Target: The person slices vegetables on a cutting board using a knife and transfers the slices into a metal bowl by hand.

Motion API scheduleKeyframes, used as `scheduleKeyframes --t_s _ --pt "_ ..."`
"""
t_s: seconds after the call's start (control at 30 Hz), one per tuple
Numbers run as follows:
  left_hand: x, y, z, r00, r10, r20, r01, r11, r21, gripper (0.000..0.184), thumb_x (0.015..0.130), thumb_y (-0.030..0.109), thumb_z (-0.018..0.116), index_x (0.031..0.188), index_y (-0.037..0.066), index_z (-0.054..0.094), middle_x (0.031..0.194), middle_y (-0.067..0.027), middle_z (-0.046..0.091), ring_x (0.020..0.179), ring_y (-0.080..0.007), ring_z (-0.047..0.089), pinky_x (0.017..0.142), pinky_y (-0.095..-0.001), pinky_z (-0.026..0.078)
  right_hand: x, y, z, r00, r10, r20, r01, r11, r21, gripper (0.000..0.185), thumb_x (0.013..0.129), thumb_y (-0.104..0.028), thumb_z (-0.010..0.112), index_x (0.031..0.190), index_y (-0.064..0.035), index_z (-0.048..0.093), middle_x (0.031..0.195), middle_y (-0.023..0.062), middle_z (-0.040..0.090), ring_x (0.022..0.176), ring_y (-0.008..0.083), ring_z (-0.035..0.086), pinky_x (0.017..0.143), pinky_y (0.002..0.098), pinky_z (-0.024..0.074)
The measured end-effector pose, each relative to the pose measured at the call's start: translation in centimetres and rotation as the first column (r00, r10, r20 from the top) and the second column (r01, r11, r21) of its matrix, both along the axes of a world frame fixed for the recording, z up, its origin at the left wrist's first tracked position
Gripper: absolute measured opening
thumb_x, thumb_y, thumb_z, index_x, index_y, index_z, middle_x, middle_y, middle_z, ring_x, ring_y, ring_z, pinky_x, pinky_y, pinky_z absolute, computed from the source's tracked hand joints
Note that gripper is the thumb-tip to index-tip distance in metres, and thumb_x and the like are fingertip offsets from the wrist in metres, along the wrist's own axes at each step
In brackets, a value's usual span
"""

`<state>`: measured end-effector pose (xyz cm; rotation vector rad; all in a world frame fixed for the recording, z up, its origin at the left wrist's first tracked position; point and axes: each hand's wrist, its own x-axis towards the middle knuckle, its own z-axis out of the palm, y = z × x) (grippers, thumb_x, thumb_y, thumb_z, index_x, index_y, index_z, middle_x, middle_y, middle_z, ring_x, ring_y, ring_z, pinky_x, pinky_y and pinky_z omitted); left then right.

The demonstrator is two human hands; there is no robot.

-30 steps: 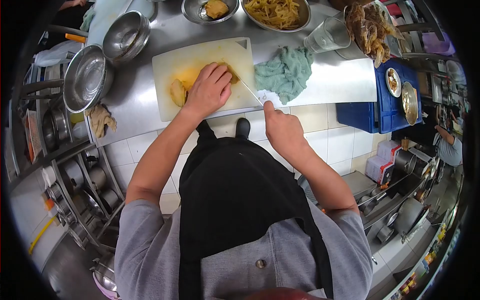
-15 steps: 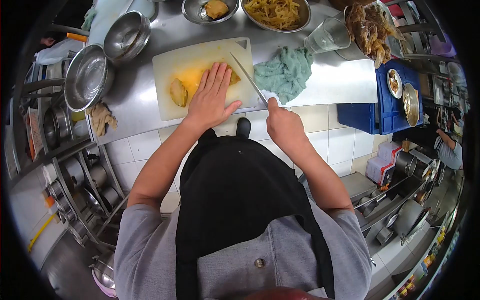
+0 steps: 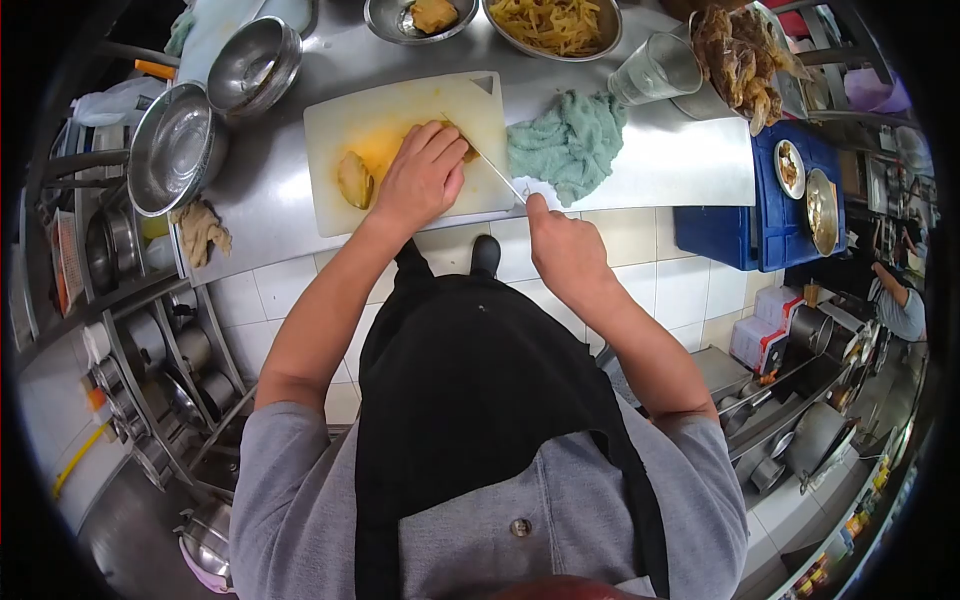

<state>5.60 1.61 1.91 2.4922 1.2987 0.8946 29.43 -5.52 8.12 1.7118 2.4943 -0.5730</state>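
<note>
My right hand (image 3: 568, 245) is closed round the handle of a knife (image 3: 493, 168), whose blade lies at the right side of a yellowish vegetable piece (image 3: 471, 152). Bent fingers of my left hand (image 3: 422, 172) press on that piece, hiding most of it. Under them is a white cutting board (image 3: 330, 130), stained yellow in the middle. Another yellowish piece (image 3: 355, 180) rests on the board left of my left hand. Just right of the board is a crumpled green cloth (image 3: 568, 145).
Behind the board stand a bowl of yellow strips (image 3: 555, 28) and a bowl with one piece (image 3: 433, 17). Metal bowls (image 3: 175, 150) are at left, beside a beige rag (image 3: 203, 235). A clear container (image 3: 655, 70) and brown food (image 3: 738, 65) sit at right. Another person (image 3: 900, 300) is far right.
Half a second ago my left hand lay flat with the blade apart from the piece. Now its fingers are bent over the piece, and the knife has moved left against it.
</note>
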Motion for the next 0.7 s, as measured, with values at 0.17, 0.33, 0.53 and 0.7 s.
scheduleKeyframes --t_s 0.17,0.33,0.53,0.7 --pt "0.1 -0.1 -0.2 1.0 0.007 0.001 -0.007 1.0 -0.004 0.028 0.084 0.003 0.072 0.111 0.0 0.068 0.121 -0.0138 0.067 0.121 -0.0365 0.059 0.106 -0.0472 0.05 -1.0 1.7 -0.9 0.999 0.014 0.032 -0.014 1.0 -0.005 0.025 0.084 0.003 0.066 0.103 -0.001 0.05 0.08 0.0178 0.072 0.075 0.0356 0.076 0.063 0.0448 0.0606" --pt "0.2 0.0 -0.4 1.0 0.004 0.024 -0.005 0.999 0.047 0.024 0.082 0.004 0.071 0.106 0.003 0.068 0.116 -0.0115 0.066 0.115 -0.033 0.059 0.102 -0.0463 0.05 -1.0 1.7 -1.5 0.999 -0.019 0.027 0.02 0.999 -0.027 0.019 0.09 0.002 0.057 0.108 -0.001 0.05 0.079 0.0203 0.071 0.071 0.04 0.073 0.064 0.0497 0.0593" --pt "0.0 -0.1 -0.2 1.0 -0.002 0.025 0.002 1.0 0.001 0.024 0.083 0.003 0.072 0.107 0.001 0.068 0.116 -0.0131 0.067 0.118 -0.0357 0.06 0.104 -0.0464 0.05 3.2 -2.3 1.8 0.988 0.038 0.15 -0.016 0.99 -0.142 0.026 0.084 0.006 0.063 0.106 -0.0007 0.049 0.078 0.0173 0.073 0.073 0.0351 0.076 0.065 0.0469 0.0602" --pt "0.0 0.0 -0.3 1.0 -0.003 0.017 0.002 1.0 0.012 0.024 0.083 0.002 0.072 0.106 0.001 0.068 0.115 -0.0132 0.067 0.118 -0.0354 0.06 0.103 -0.0463 0.051 1.0 0.1 1.0 0.996 0.02 0.091 -0.017 0.999 -0.04 0.026 0.083 0.004 0.065 0.103 -0.0007 0.05 0.078 0.017 0.073 0.073 0.0352 0.076 0.063 0.0451 0.06"
